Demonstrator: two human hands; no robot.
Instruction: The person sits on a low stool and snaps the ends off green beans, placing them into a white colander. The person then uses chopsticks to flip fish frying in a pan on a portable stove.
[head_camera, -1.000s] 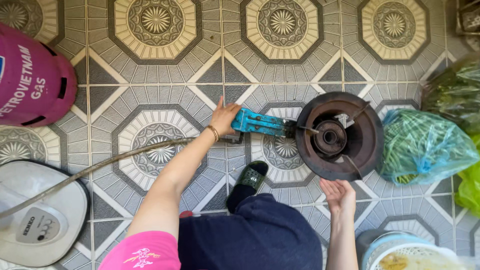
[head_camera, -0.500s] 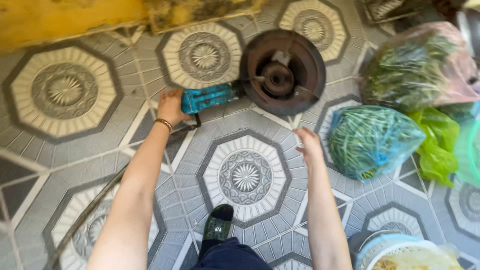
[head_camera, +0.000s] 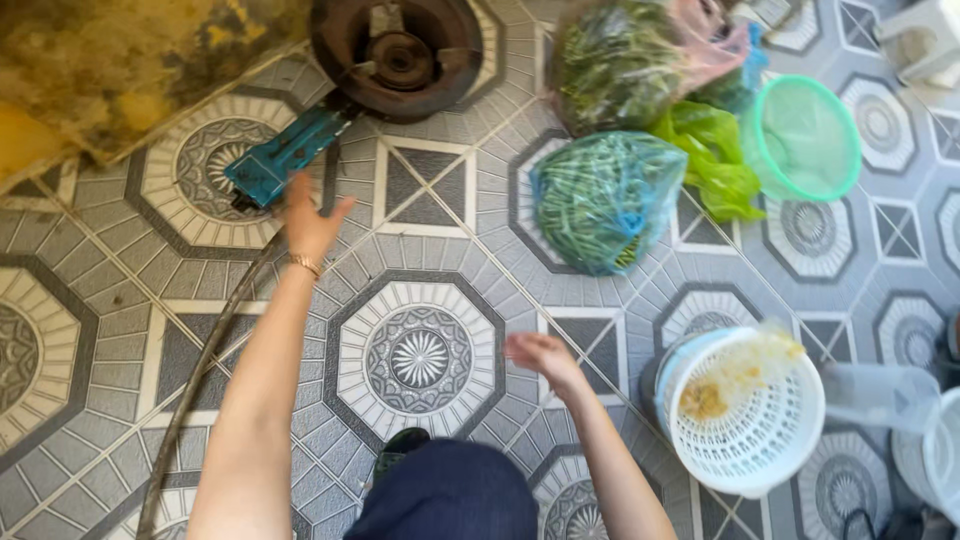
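- The round burner (head_camera: 397, 52) is cut off by the top edge, so its far rim does not show.
- The left hand (head_camera: 312, 222) covers the near end of the blue valve block (head_camera: 283, 155); whether the fingers touch it cannot be told.
- The right hand (head_camera: 543, 357) is blurred, and its fingers cannot be made out.
- The hose (head_camera: 205, 370) runs out past the bottom edge.
- The clear jug (head_camera: 880, 397) at the right is blurred and partly cut off.
- The top bag of greens (head_camera: 625, 55) is cut by the top edge.
- The dark shoe (head_camera: 400, 455) is mostly hidden behind the knee (head_camera: 445, 495).
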